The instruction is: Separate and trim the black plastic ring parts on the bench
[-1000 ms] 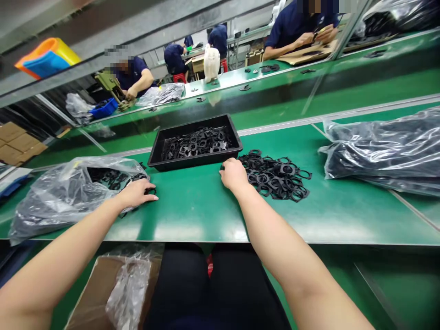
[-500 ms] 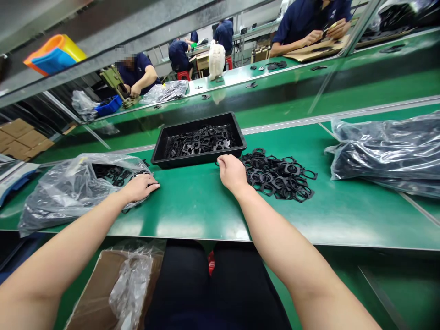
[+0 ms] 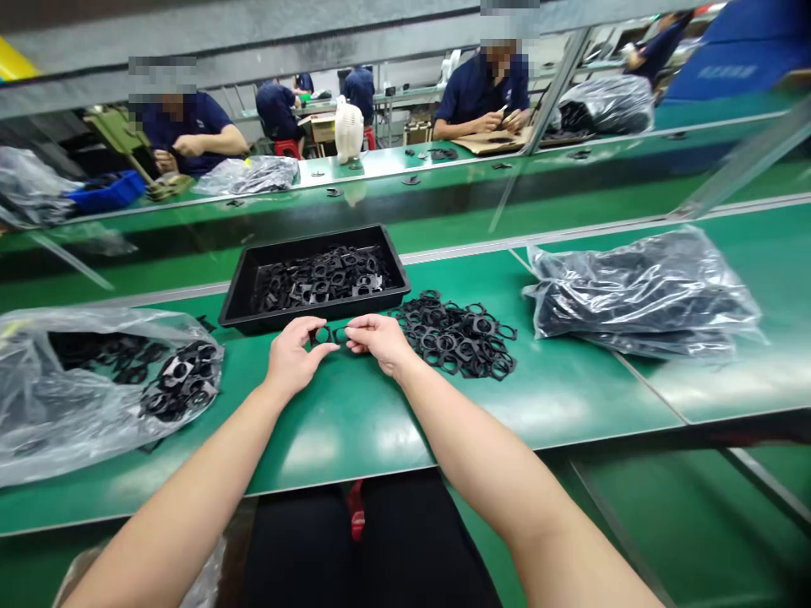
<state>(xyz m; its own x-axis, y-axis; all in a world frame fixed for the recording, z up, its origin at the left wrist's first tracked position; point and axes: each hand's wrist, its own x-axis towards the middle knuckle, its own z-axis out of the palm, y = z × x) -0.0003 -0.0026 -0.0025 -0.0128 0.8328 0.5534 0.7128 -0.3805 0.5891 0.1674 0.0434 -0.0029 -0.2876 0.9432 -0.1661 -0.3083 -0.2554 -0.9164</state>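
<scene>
In front of the black tray, my left hand pinches a thin black ring-shaped part between thumb and fingers. Close beside it, my right hand holds another black ring part at the fingertips. The two parts are side by side, nearly meeting; whether they touch is unclear. Many small black parts lie inside the tray. A loose pile of black ring parts spreads right of my right hand. On the left, an open clear plastic bag holds more black parts.
A filled plastic bag lies on the green table at the right. Beyond a metal-edged divider, people sit at another bench with a white fan, a blue bin and a few scattered parts.
My left hand has left the bag and come to the middle with a ring part. My right hand has moved beside it from the pile's edge. The view has turned right.
</scene>
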